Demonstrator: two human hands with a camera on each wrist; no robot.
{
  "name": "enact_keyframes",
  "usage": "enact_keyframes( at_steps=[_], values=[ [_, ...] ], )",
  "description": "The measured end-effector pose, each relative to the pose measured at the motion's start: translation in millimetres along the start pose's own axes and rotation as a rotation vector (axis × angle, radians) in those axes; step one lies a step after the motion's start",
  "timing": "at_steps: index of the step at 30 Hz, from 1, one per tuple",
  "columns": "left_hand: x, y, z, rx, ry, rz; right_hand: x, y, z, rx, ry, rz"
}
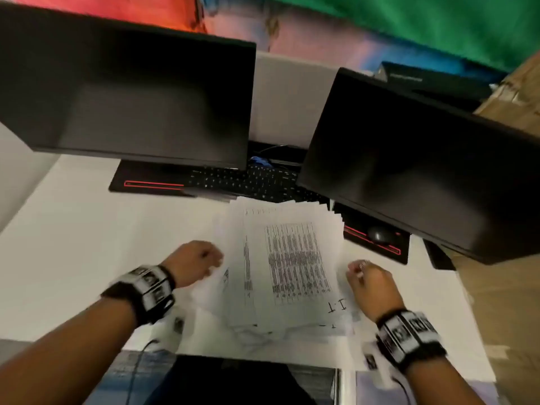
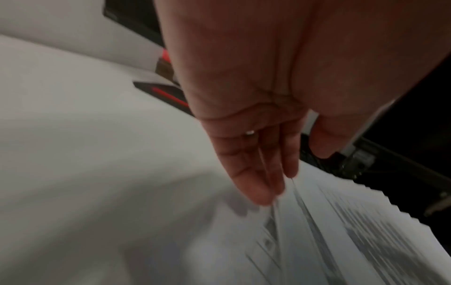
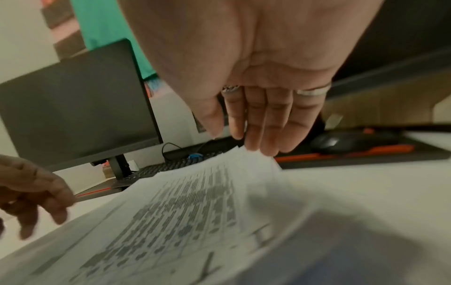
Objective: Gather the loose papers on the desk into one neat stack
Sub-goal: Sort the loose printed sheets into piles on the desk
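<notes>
A loose, fanned pile of printed papers (image 1: 289,258) lies in the middle of the white desk (image 1: 87,244), its sheets slewed at the far and near ends. My left hand (image 1: 198,258) is at the pile's left edge. In the left wrist view its straight fingers (image 2: 263,189) point down and touch the sheet edges (image 2: 341,241), thumb apart, holding nothing. My right hand (image 1: 368,276) is at the pile's right edge. Its fingers (image 3: 263,135) are straight and together just over the papers (image 3: 183,212), gripping nothing. The left hand (image 3: 36,202) also shows across the pile there.
Two dark monitors (image 1: 140,97) (image 1: 423,171) hang over the back of the desk. A black keyboard (image 1: 248,182) touches the pile's far end. A mouse (image 1: 380,235) sits on a red-trimmed black pad at the right. The desk's front edge (image 1: 263,355) is close below the pile.
</notes>
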State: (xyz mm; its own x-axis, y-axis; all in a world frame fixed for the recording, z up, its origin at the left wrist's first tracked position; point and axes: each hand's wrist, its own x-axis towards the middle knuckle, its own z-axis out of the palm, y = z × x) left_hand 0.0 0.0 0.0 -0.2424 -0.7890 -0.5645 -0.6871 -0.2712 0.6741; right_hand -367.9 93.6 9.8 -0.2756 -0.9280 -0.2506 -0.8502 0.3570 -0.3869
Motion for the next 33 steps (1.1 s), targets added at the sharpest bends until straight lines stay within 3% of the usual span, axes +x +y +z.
enact_keyframes(
  at_steps=[1,4,7,13,16,22,25,28,33],
  values=[
    [14.0,3.1,13.8,0.056,0.004,-0.009,15.5,-8.7,11.8,0.045,0.01,0.006],
    [30.6,30.5,47.2,0.22,0.06,-0.061,38.6,-38.9,37.3,-0.019,-0.142,0.115],
    [44.8,33.5,66.7,0.155,0.166,-0.159,38.9,-48.4,61.5,-0.133,-0.124,0.151],
    [59.7,32.2,77.9,-0.108,0.174,-0.258,34.7,-58.2,74.4,0.151,-0.091,0.257],
    [68.7,26.8,77.8,-0.067,0.162,-0.3,39.0,-52.1,70.1,0.306,-0.054,0.324],
    [62.6,42.4,90.5,-0.131,0.22,-0.286,39.3,-42.9,60.9,0.381,-0.071,0.346],
    [52.1,46.3,73.3,-0.1,0.223,-0.165,40.0,-39.4,53.7,0.389,-0.057,0.382],
    [31.1,40.5,30.6,-0.14,0.328,-0.057,39.3,-42.4,56.1,0.387,-0.057,0.43],
    [-0.3,7.7,-41.8,-0.171,0.453,-0.086,33.4,-74.6,81.3,0.106,-0.121,0.437]
  ],
)
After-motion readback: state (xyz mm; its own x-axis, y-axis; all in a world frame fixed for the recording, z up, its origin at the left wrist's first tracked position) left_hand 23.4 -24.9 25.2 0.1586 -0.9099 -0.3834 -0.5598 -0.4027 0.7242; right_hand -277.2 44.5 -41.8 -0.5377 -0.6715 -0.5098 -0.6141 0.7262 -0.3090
